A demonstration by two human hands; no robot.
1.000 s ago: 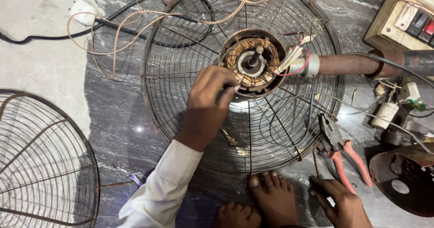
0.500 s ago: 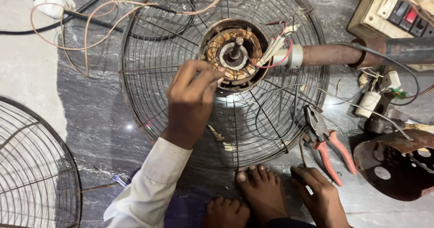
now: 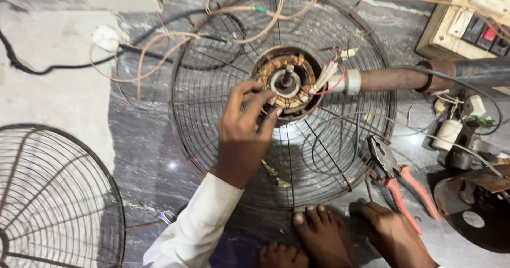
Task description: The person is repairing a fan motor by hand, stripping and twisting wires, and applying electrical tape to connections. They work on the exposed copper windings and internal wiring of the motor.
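From the head view I count two wire fan guards: one [image 3: 340, 156] lying flat on the dark floor with the motor [image 3: 289, 82] at its hub, another [image 3: 53, 199] off to the left. One pair of red-handled pliers [image 3: 396, 175] lies at the guard's lower right rim. The left hand [image 3: 241, 132] reaches up across the guard, fingertips [image 3: 265, 100] pinched on the motor's copper winding edge. The right hand [image 3: 396, 236] rests knuckles-up on the floor below the pliers, fingers curled; whether it holds anything, I cannot tell.
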